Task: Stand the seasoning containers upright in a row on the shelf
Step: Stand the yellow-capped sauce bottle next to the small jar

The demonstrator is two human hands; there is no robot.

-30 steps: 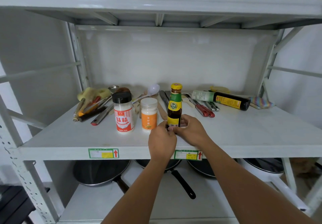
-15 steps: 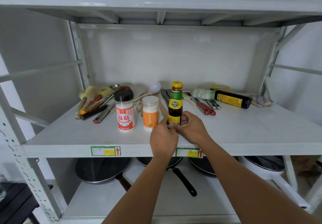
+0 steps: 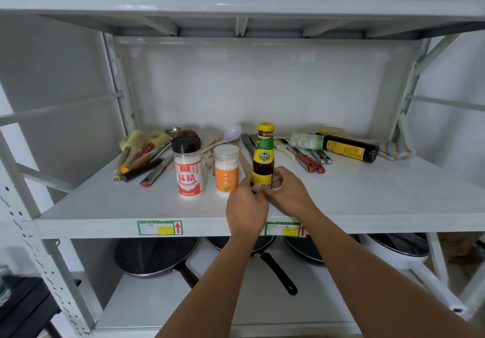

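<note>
Both hands, left hand (image 3: 246, 206) and right hand (image 3: 286, 193), grip the bottle (image 3: 263, 159) base. Abrupt release could tip it, probably onto the jar (image 3: 226, 171) just left.

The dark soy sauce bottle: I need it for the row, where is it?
It lies on its side at the back right of the shelf, just right of the red-handled utensils.

Shelf (image 3: 367, 195): painted metal, smooth with a soft sheen. Between the left hand (image 3: 246, 206) and right hand (image 3: 287, 193), a glossy dark glass sauce bottle (image 3: 263, 159) with a shiny paper label; just left of the hands, two translucent plastic jars (image 3: 227, 171), one with a glossy black cap. Below the hands, matt dark metal pans (image 3: 157, 256).
</note>
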